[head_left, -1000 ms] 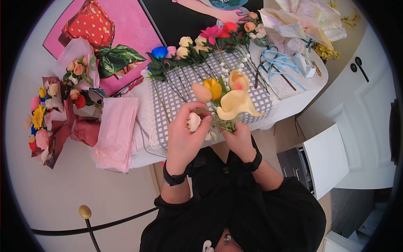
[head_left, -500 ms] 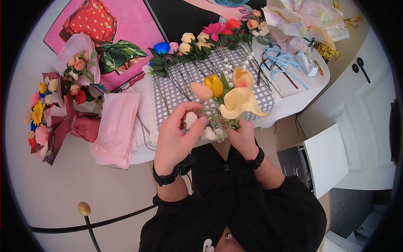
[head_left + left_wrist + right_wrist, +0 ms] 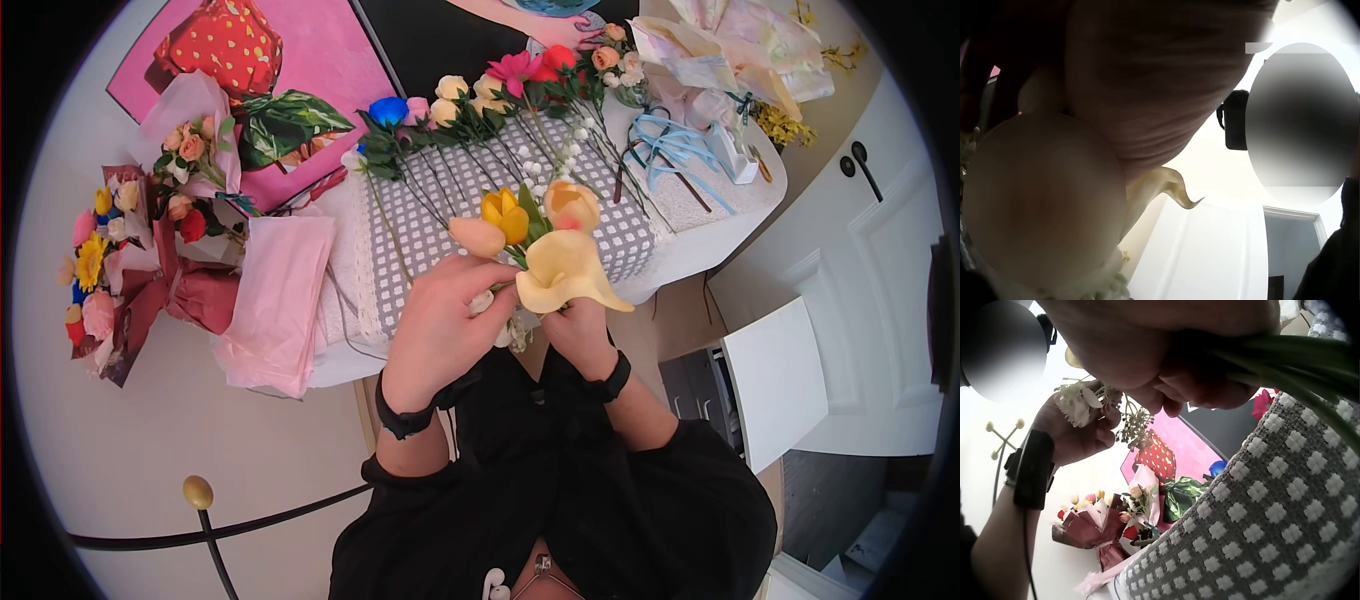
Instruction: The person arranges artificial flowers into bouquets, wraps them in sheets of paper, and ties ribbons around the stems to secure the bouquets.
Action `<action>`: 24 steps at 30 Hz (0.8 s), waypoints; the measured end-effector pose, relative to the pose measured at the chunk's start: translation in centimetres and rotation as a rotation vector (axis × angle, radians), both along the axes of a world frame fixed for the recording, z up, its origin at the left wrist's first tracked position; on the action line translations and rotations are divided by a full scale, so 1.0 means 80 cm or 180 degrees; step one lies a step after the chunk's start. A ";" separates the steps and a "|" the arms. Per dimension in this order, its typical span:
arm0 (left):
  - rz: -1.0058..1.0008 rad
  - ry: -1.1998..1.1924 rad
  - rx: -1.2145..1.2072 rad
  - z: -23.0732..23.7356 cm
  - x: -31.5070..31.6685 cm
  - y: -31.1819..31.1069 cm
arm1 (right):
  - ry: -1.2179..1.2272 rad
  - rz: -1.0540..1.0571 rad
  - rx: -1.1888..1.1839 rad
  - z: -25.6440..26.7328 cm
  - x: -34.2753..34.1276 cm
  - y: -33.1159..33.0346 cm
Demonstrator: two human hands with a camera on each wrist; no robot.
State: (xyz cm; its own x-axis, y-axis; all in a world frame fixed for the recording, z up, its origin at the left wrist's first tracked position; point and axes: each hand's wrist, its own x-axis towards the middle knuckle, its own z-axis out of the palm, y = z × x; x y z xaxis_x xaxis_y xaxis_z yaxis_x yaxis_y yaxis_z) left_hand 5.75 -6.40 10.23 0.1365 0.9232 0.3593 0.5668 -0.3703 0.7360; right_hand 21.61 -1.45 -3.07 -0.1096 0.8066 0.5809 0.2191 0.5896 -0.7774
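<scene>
Your L hand (image 3: pixel 432 328) has moved in, fingers narrowed round a white bloom (image 3: pixel 482 302) beside the bunch (image 3: pixel 562 270); prob. adjusting its spot. R hand (image 3: pixel 580 338) grips the stems (image 3: pixel 1297 359), nr the table (image 3: pixel 345 275).

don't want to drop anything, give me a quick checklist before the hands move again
1. Right hand gripping the stems: ok.
2. Left hand firm on the white flower: cannot tell; curled fingers partly cover it.
3. Yellow tulip clear of both hands: ok.
4. Cream calla lily open, not folded: ok.
5. Blue ribbon untangled: not ok; it lies in crossing loops.
</scene>
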 end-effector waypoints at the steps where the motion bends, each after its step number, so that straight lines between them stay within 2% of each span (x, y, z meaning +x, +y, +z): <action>1: -0.0066 0.0133 0.0073 -0.003 -0.001 0.002 | -0.0001 0.0004 -0.0002 0.000 0.000 0.000; 3: -0.0132 0.0267 0.0141 -0.004 -0.002 0.005 | 0.0125 0.0100 0.0011 0.000 -0.001 0.001; 7: -0.0161 0.0482 -0.0241 -0.007 -0.001 0.014 | 0.0439 0.0228 -0.0172 0.006 -0.003 -0.004; 10: -0.0163 0.0574 -0.0444 0.000 0.000 0.014 | 0.0163 0.0217 -0.0200 0.001 0.002 -0.001; 12: -0.0192 0.0610 -0.0486 0.004 0.001 0.011 | -0.0001 0.0281 -0.0758 -0.005 0.007 -0.002; 13: -0.0112 0.0206 -0.0387 0.003 0.002 0.007 | -0.0001 0.0277 -0.0757 -0.009 0.008 -0.001; 14: -0.0030 -0.0200 -0.0287 0.003 0.002 0.003 | 0.0356 0.0399 -0.1144 -0.012 0.009 0.000; 15: -0.0031 -0.0202 -0.0283 0.007 0.001 0.000 | 0.0713 0.0523 -0.1528 -0.013 0.009 0.001; 17: 0.0093 -0.0518 -0.0354 0.018 -0.001 -0.007 | 0.0705 0.0525 -0.1442 -0.004 0.012 -0.001; 20: 0.0049 -0.0860 -0.0141 0.005 -0.009 -0.007 | 0.0584 0.0539 -0.1295 -0.008 0.015 0.007; 21: 0.0042 -0.0863 -0.0133 0.003 -0.009 -0.007 | 0.0754 0.0524 -0.1740 -0.009 0.013 0.009; 22: -0.0061 -0.0489 0.0109 0.001 -0.007 -0.007 | 0.0923 0.0508 -0.2186 -0.009 0.012 0.010; 23: -0.0159 -0.0115 0.0349 0.000 -0.005 -0.006 | 0.0918 0.0505 -0.2179 -0.009 0.012 0.011; 24: -0.0158 -0.0120 0.0356 0.000 -0.002 -0.005 | 0.0717 0.0487 -0.1986 -0.009 0.012 0.012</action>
